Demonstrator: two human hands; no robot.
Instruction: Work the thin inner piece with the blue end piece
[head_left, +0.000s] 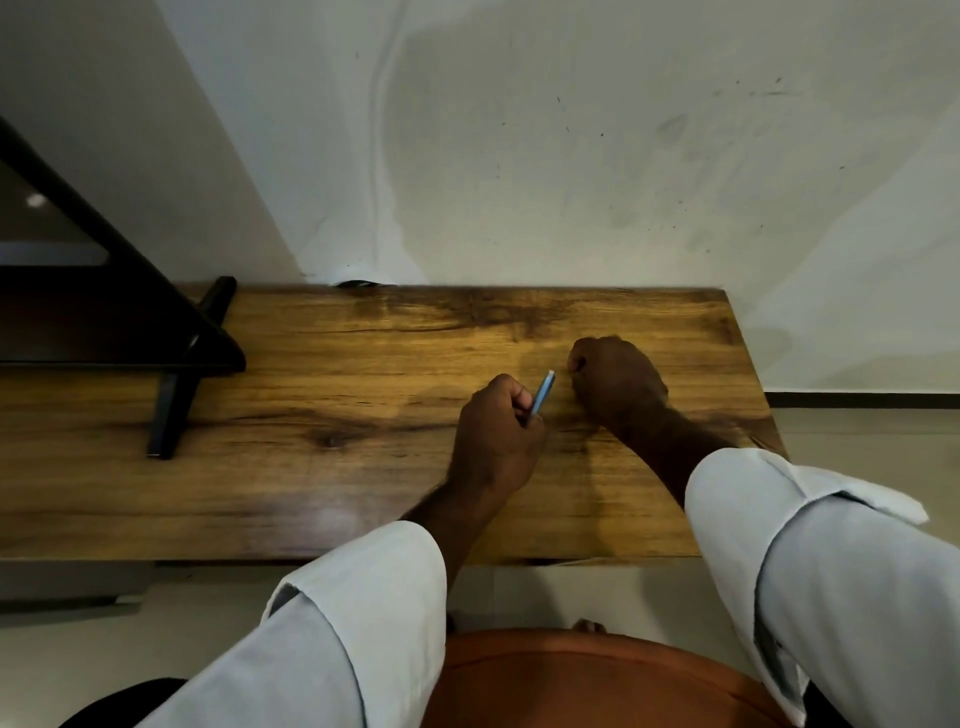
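My left hand (496, 434) grips a slim light-blue stick-like object (543, 392) between thumb and fingers, its free end pointing up and to the right. My right hand (615, 382) lies on the wooden table (322, 467) just to the right of it, fingers curled into a fist; nothing shows inside it. The two hands are a short gap apart, over the right half of the table. Both forearms wear pale rolled sleeves.
A black monitor (78, 291) on a black stand foot (174, 410) occupies the table's far left. A white wall (571, 156) rises right behind the table. The table's right edge drops to a tiled floor (872, 431). An orange seat (597, 680) is below.
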